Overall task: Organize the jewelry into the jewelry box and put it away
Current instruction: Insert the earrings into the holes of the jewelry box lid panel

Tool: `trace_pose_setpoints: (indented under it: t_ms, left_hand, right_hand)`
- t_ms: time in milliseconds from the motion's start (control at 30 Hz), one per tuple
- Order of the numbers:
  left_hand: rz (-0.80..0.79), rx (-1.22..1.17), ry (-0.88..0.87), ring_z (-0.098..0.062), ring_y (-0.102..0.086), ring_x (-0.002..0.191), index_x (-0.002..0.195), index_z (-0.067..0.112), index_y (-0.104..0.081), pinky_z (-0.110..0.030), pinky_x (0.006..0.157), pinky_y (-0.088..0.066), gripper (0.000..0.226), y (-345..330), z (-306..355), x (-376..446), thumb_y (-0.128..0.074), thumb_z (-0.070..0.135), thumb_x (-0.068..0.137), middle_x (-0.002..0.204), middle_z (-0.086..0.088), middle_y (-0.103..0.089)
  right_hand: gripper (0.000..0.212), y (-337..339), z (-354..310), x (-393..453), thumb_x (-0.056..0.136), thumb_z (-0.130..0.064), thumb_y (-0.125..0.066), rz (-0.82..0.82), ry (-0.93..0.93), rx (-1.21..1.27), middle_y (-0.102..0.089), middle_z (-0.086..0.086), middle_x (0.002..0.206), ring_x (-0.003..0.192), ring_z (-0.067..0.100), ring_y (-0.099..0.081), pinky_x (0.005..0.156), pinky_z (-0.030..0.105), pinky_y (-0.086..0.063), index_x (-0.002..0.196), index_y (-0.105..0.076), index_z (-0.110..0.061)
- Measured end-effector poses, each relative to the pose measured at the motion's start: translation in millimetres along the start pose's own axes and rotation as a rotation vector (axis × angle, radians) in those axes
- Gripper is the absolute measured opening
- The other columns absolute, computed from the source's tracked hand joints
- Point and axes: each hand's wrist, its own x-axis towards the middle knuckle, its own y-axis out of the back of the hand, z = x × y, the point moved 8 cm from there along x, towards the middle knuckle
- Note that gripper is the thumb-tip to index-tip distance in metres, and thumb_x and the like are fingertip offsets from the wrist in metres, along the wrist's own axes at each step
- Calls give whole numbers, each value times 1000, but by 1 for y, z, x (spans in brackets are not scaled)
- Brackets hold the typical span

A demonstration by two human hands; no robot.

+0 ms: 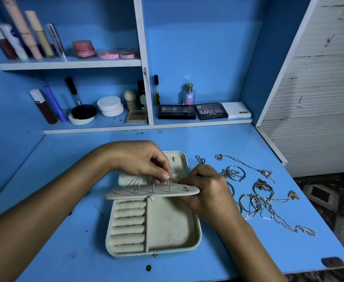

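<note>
An open cream jewelry box (173, 224) lies on the blue desk, with ring rolls on its left side and a bare tray on its right. Its hinged earring flap (130, 193) is lifted level, with several earring posts sticking up through it. My left hand (140, 159) pinches one earring post (168, 185) on the flap. My right hand (205, 190) grips the flap's right end. To the right of the box lies a tangle of necklaces and bangles (258, 192).
The desk (65, 159) ends at a front edge near me and at a white slatted door (319, 98) on the right. Shelves behind hold cosmetics, eyeshadow palettes (193, 111) and a perfume bottle (189, 94).
</note>
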Motion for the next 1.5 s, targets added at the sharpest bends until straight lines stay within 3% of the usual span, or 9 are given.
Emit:
trace_pose_setpoints:
  t_ms: [233,433,533,733,900,1233,1367,1500]
  left_hand:
    - [-17,110,15,-3,-69,87,94,26,-75,-24,89,-53,6,-1,3,1,-71,26,90,90,13,-75]
    - [-3,162,50,9,-62,73,90,29,-75,-7,69,-43,6,-2,8,0,-71,25,90,79,22,-72]
    - [11,212,61,12,-60,69,89,31,-75,-5,65,-40,7,-2,9,1,-71,26,90,74,27,-69]
    - [49,269,59,9,-64,73,90,30,-76,-11,71,-48,8,0,14,-1,-71,25,88,80,22,-72]
    - [64,240,60,9,-65,72,86,28,-76,-9,69,-47,9,5,15,-3,-72,20,86,76,22,-72]
    - [36,297,68,9,-61,65,82,27,-75,-18,71,-51,8,0,16,6,-73,19,79,69,24,-68]
    - [6,280,75,6,-62,68,83,28,-75,-26,78,-55,10,-2,14,7,-72,19,80,74,22,-70]
    - [-9,251,71,6,-63,69,83,28,-74,-23,77,-53,11,-2,10,7,-72,18,81,76,21,-71]
  right_hand:
    - [13,-1,1,-1,73,-33,-77,1,-4,-4,-57,-5,73,64,17,-58,60,18,-41,77,-80,-21]
    - [10,-1,1,-1,69,-26,-83,-3,-4,-13,-57,-3,72,64,18,-58,59,21,-44,76,-80,-19]
    - [9,-1,1,-1,69,-24,-82,1,-3,-22,-57,-3,71,63,18,-58,60,20,-42,76,-80,-19]
    - [10,0,0,0,71,-28,-80,20,0,-23,-58,-3,70,62,18,-58,59,19,-42,74,-80,-18]
    - [26,0,-1,0,78,-41,-68,29,-6,-7,-58,-4,70,63,16,-58,59,19,-42,75,-80,-18]
    - [10,-1,1,0,70,-25,-80,19,-14,-4,-58,-1,70,61,18,-59,65,10,-35,75,-80,-16]
    - [12,-2,0,0,72,-28,-77,4,-7,-24,-57,-2,71,62,18,-59,62,15,-39,76,-80,-17]
    - [24,-2,0,-1,78,-37,-68,10,-15,-23,-58,-2,71,62,17,-59,63,12,-38,76,-80,-17]
